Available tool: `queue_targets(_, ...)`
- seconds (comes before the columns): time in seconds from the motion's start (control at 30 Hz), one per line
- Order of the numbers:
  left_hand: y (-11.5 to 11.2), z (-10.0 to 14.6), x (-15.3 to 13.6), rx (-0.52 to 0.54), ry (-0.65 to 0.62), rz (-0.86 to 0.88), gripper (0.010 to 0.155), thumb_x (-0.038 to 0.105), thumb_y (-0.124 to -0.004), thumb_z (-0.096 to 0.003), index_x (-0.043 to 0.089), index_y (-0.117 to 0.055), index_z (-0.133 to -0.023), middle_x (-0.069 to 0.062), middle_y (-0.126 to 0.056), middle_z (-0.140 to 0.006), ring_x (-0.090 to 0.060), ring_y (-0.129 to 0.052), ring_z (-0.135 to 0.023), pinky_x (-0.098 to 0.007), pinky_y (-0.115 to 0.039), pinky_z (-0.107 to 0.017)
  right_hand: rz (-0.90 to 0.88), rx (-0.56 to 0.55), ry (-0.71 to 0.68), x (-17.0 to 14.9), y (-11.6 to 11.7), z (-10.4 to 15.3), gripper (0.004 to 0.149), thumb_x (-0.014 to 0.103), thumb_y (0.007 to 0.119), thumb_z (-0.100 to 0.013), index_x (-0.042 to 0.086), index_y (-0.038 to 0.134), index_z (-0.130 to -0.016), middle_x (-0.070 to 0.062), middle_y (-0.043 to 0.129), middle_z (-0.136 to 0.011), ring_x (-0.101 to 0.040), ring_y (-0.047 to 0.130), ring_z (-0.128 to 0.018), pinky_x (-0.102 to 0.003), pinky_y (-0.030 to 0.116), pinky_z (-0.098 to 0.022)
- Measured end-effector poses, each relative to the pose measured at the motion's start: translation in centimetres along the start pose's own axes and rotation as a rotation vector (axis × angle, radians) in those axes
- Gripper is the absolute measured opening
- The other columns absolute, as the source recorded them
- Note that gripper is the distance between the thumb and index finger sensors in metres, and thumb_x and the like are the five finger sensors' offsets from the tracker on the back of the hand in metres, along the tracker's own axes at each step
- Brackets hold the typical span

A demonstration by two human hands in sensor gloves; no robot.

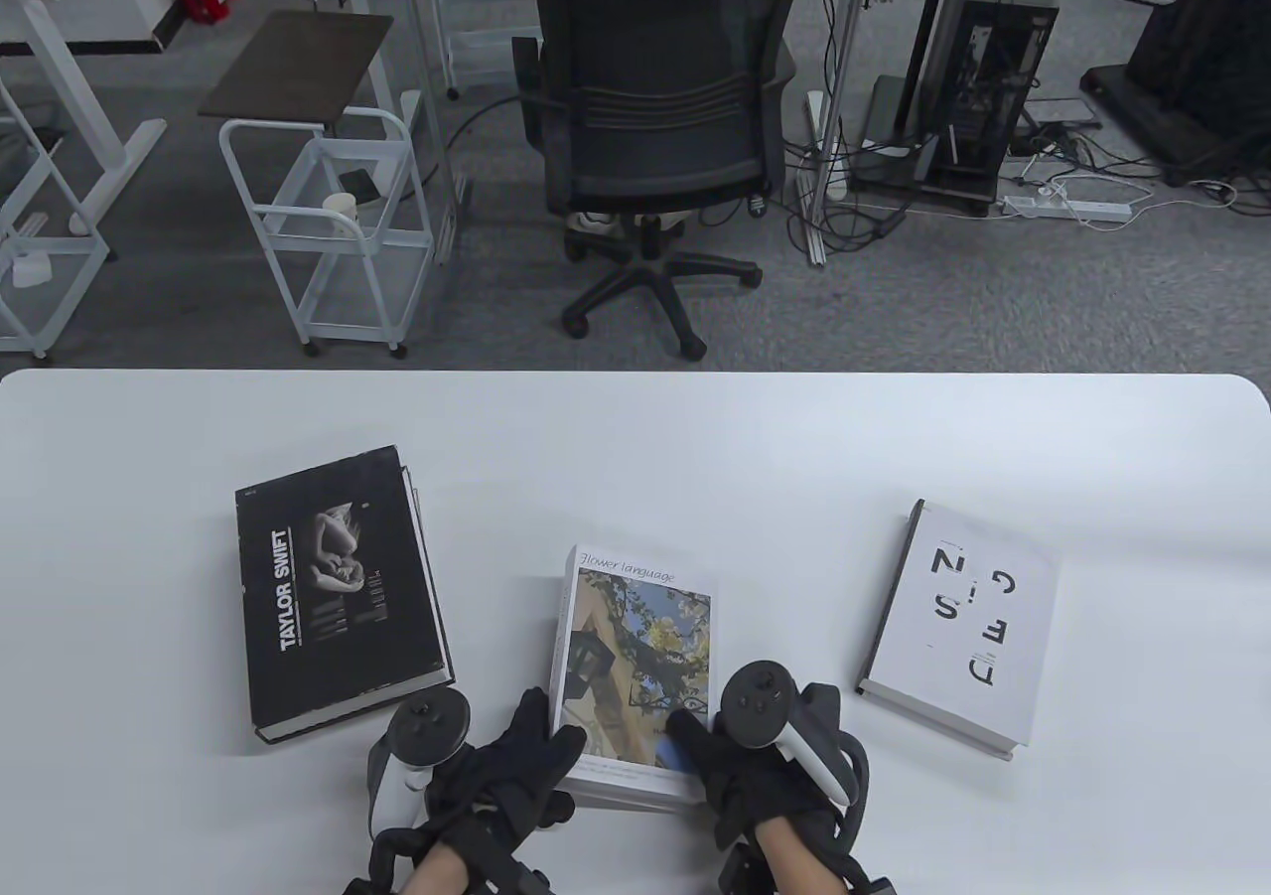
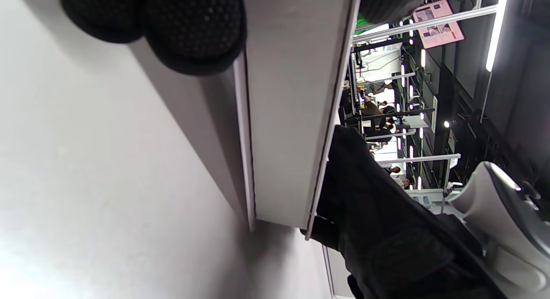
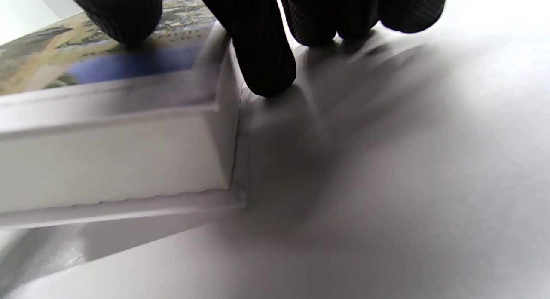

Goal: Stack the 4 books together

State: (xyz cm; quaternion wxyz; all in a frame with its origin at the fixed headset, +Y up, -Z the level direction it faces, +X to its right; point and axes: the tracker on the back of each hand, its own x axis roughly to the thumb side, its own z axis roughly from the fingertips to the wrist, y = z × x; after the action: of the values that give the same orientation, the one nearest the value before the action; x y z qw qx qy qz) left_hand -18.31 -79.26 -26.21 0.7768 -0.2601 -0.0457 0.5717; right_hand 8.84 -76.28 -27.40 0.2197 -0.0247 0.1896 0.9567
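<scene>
The "Flower language" book (image 1: 635, 667), white with a photo cover, lies at the table's near middle. My left hand (image 1: 541, 741) grips its near-left corner, thumb on the cover. My right hand (image 1: 707, 748) grips its near-right corner, thumb on the cover. In the right wrist view the thumb (image 3: 120, 11) presses on the cover and the fingers (image 3: 266, 54) reach down the book's side (image 3: 107, 161). In the left wrist view the book's edge (image 2: 292, 118) looks raised slightly off the table. A black "Taylor Swift" book (image 1: 333, 587) lies to the left, a white lettered book (image 1: 958, 627) to the right. No fourth book shows.
The white table (image 1: 635, 428) has open surface behind the books up to its far edge. An office chair (image 1: 655, 130) and a white cart (image 1: 328, 210) stand on the floor beyond.
</scene>
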Motion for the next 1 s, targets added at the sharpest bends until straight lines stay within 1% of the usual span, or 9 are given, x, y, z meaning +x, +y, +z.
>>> queue_targets(0.1, 0.1, 0.2, 0.4, 0.014, 0.019, -0.022, 0.086, 0.051, -0.067, -0.0535, 0.002, -0.018, -0.105, -0.02, -0.062, -0.094, -0.026, -0.092, -0.05, -0.053, -0.077, -0.048, 0.01, 0.008, -0.002, 0.1, 0.0, 0.0, 0.07, 0.06, 0.057, -0.063, 0.004, 0.078, -0.098, -0.027, 0.053, -0.112, -0.054, 0.052, -0.097, -0.058, 0.061, -0.068)
queue_targets(0.2, 0.7, 0.4, 1.1, 0.041, 0.013, -0.091, 0.086, 0.051, -0.072, -0.0518, 0.0, -0.027, -0.104, -0.021, -0.073, -0.089, -0.023, -0.097, -0.038, -0.051, -0.082, -0.04, 0.012, 0.01, -0.009, 0.1, -0.1, 0.0, 0.07, 0.061, 0.057, -0.063, 0.004, 0.079, -0.098, -0.027, 0.055, -0.111, -0.054, 0.054, -0.097, -0.059, 0.061, -0.068)
queue_targets(0.3, 1.4, 0.8, 1.7, 0.05, 0.03, -0.097, 0.085, 0.049, -0.074, -0.0511, -0.002, -0.031, -0.104, -0.023, -0.077, -0.086, -0.019, -0.096, -0.028, -0.049, -0.084, -0.034, -0.016, 0.002, -0.028, 0.1, -0.3, 0.0, 0.069, 0.061, 0.057, -0.062, 0.005, 0.079, -0.098, -0.026, 0.059, -0.11, -0.053, 0.057, -0.096, -0.059, 0.062, -0.068)
queue_targets(0.4, 2.2, 1.4, 2.6, 0.052, 0.035, -0.122, 0.083, 0.047, -0.073, -0.0516, -0.002, -0.031, -0.104, -0.024, -0.076, -0.087, -0.019, -0.095, -0.027, -0.049, -0.083, -0.033, -0.045, -0.004, -0.046, 0.2, -0.4, 0.0, 0.069, 0.061, 0.057, -0.063, 0.007, 0.077, -0.1, -0.026, 0.062, -0.11, -0.053, 0.058, -0.096, -0.059, 0.062, -0.068)
queue_targets(0.53, 4.0, 2.7, 4.1, 0.068, 0.039, -0.198, 0.082, 0.046, -0.07, -0.0523, -0.001, -0.028, -0.104, -0.024, -0.072, -0.089, -0.019, -0.093, -0.029, -0.049, -0.083, -0.034, -0.068, -0.032, -0.066, 0.3, -0.8, 0.2, 0.068, 0.061, 0.057, -0.063, 0.008, 0.076, -0.1, -0.026, 0.063, -0.109, -0.053, 0.059, -0.096, -0.059, 0.062, -0.068)
queue_targets(0.63, 5.7, 3.8, 5.1, 0.09, 0.039, -0.18, 0.082, 0.046, -0.068, -0.0528, -0.001, -0.025, -0.104, -0.024, -0.071, -0.09, -0.019, -0.093, -0.03, -0.049, -0.082, -0.034, -0.071, -0.04, -0.076, 0.4, -0.9, 0.3, 0.068, 0.061, 0.057, -0.062, 0.008, 0.076, -0.1, -0.025, 0.063, -0.109, -0.053, 0.06, -0.096, -0.059, 0.062, -0.068)
queue_targets(0.7, 7.3, 4.7, 5.9, 0.116, 0.042, -0.172, 0.081, 0.046, -0.067, -0.0528, 0.0, -0.025, -0.105, -0.024, -0.07, -0.09, -0.019, -0.092, -0.03, -0.049, -0.081, -0.034, -0.069, -0.041, -0.08, 0.4, -0.9, 0.3, 0.068, 0.061, 0.056, -0.062, 0.009, 0.076, -0.1, -0.025, 0.063, -0.109, -0.053, 0.06, -0.095, -0.06, 0.062, -0.068)
queue_targets(0.87, 12.3, 7.4, 7.9, 0.257, 0.027, -0.185, 0.08, 0.045, -0.067, -0.0527, 0.001, -0.025, -0.105, -0.025, -0.069, -0.091, -0.021, -0.092, -0.032, -0.051, -0.08, -0.036, -0.076, -0.041, -0.09, 0.4, -0.9, 0.2, 0.068, 0.061, 0.056, -0.062, 0.008, 0.076, -0.1, -0.025, 0.063, -0.109, -0.053, 0.06, -0.095, -0.06, 0.062, -0.068)
queue_targets(1.0, 15.9, 9.5, 8.1, 0.375, 0.036, -0.135, 0.079, 0.043, -0.067, -0.0524, 0.002, -0.026, -0.106, -0.027, -0.068, -0.091, -0.024, -0.092, -0.034, -0.053, -0.079, -0.038, -0.07, -0.043, -0.096, 0.5, -0.9, 0.3, 0.068, 0.061, 0.057, -0.062, 0.008, 0.076, -0.1, -0.025, 0.064, -0.109, -0.053, 0.06, -0.095, -0.059, 0.062, -0.068)
